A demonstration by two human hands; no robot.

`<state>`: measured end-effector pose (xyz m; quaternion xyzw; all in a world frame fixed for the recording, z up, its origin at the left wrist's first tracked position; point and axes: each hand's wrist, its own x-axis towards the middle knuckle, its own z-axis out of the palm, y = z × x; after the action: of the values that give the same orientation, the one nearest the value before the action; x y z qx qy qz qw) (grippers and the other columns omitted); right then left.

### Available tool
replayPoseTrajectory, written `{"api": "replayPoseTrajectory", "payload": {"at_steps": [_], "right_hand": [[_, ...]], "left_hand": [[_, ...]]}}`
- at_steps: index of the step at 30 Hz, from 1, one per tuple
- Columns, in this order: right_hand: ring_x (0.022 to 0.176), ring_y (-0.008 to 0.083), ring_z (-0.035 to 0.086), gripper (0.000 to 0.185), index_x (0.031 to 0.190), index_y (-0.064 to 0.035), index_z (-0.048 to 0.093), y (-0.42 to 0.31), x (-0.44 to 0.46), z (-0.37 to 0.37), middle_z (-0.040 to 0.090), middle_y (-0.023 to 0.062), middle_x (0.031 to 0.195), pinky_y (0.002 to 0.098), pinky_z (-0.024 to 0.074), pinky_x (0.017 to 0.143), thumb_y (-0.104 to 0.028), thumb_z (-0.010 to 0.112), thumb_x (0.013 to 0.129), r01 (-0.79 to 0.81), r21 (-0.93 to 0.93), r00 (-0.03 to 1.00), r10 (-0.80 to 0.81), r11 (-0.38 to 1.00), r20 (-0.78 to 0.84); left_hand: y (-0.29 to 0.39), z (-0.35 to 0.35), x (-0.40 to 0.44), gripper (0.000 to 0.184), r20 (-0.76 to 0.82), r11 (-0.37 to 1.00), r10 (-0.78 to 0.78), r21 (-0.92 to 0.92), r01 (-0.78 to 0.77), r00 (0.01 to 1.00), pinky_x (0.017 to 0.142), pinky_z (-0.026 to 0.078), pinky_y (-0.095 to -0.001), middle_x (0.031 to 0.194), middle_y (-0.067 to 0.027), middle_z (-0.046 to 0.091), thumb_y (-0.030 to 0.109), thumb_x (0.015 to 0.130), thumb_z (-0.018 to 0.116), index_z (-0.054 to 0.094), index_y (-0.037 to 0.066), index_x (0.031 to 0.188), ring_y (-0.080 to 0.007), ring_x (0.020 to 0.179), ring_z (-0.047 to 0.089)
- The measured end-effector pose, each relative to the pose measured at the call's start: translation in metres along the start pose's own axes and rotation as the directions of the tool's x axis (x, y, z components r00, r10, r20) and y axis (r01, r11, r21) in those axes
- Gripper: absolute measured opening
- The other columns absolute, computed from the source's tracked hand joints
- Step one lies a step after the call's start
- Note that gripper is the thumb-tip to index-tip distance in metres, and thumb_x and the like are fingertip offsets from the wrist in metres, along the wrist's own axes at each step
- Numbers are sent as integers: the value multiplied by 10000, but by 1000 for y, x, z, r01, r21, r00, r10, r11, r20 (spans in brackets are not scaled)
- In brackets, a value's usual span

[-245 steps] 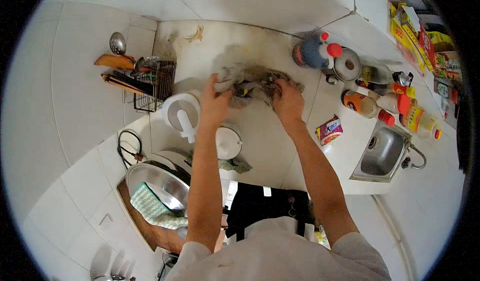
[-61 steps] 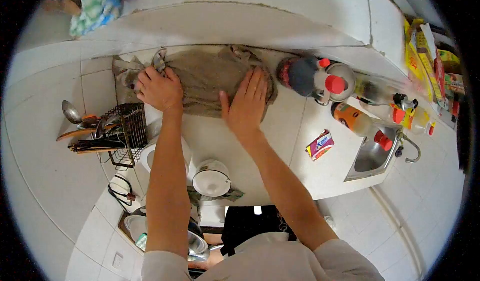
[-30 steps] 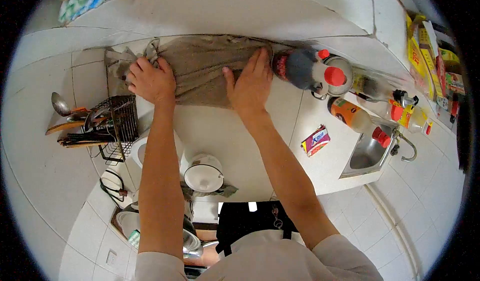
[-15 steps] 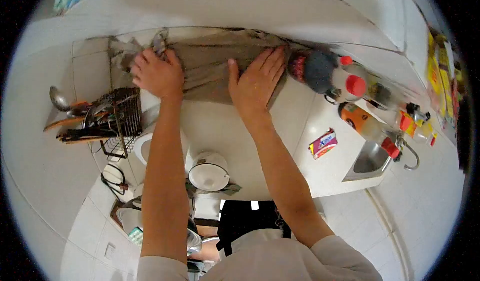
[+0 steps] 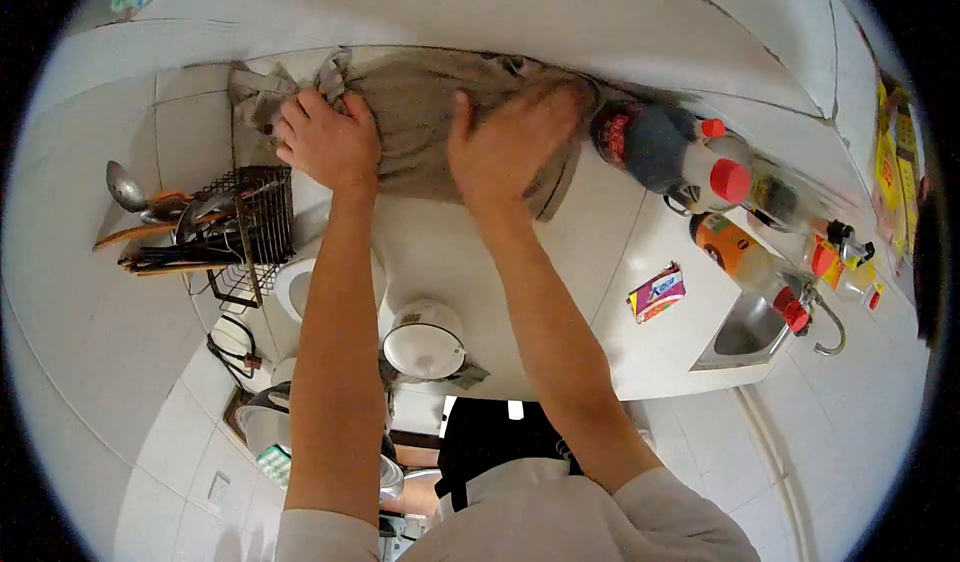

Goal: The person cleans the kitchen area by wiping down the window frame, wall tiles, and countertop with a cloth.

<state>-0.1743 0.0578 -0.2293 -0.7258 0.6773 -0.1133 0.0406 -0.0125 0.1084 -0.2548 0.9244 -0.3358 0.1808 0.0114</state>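
Grey-brown cloth (image 5: 415,137) lies wrinkled at back of counter (image 5: 470,272), near tiled wall (image 5: 450,7). Left hand (image 5: 330,142), fingers bent, rests at bunched end; whether it pinches fabric, cannot tell. Right hand (image 5: 512,147) lies over other end, thumb spread apart, fingers blurred. For good smoothing, better hold bunched end firmly, press with flat palm, mind red-capped cola bottle (image 5: 650,147) near fingertips.

Left hand (image 5: 328,140) upper left of frame, back facing camera, fingers bent, thumb apart. Left forearm (image 5: 338,352) near vertical, rising from lower left. Right hand (image 5: 510,147) upper centre, fingers extended toward upper right, blurred, thumb spread upward. Right forearm (image 5: 548,302) slanting up-left.
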Motion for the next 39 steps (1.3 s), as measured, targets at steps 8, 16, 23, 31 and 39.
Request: {"api": "replayPoseTrajectory", "payload": {"at_steps": [8, 16, 23, 31, 39], "right_hand": [[1468, 525, 309, 841, 1393, 178, 494, 25, -17, 0, 375, 379, 1546, 612, 237, 1230, -513, 652, 941, 213, 323, 954, -267, 922, 135], [1486, 474, 323, 832, 1442, 139, 484, -3, 7, 0, 376, 338, 1572, 572, 188, 1257, -536, 591, 969, 109, 54, 986, -115, 993, 123], [1427, 473, 401, 734, 1375, 122, 555, 54, 8, -9, 417, 321, 1541, 570, 253, 1236, -491, 607, 974, 124, 374, 985, -159, 919, 63], [1426, 493, 391, 707, 1372, 122, 554, 24, 0, 10, 419, 311, 1533, 567, 277, 1228, -446, 648, 961, 334, 383, 911, -399, 861, 102], [1439, 419, 415, 616, 1398, 86, 551, 23, -4, 3, 445, 262, 1542, 564, 290, 1227, -341, 647, 964, 176, 210, 984, -177, 962, -15]], "left_hand": [[5, 1, 1, 403, 10, 1000, 1, -28, -1, 1000, 843, 419, -512, 1129, -119, 601, 440, 847, 669, 598, 91, 1036, -358, 1100, 552], [6, 1, 2, 400, -27, 1000, -8, -21, 8, 1000, 838, 417, -512, 1134, -113, 605, 437, 854, 665, 610, 97, 1059, -356, 1089, 555], [7, -2, 2, 426, 12, 1000, -6, -23, 7, 1000, 876, 421, -513, 1186, -127, 615, 434, 875, 661, 619, 81, 1110, -362, 1131, 554], [7, -1, 2, 401, 19, 1000, -5, -16, 5, 1000, 880, 431, -539, 1148, -137, 611, 418, 876, 657, 611, 75, 1078, -374, 1139, 558], [8, -2, 2, 429, 21, 1000, -11, 17, 10, 1000, 877, 428, -518, 1183, -129, 612, 425, 859, 689, 595, 79, 1095, -361, 1147, 556]]}}
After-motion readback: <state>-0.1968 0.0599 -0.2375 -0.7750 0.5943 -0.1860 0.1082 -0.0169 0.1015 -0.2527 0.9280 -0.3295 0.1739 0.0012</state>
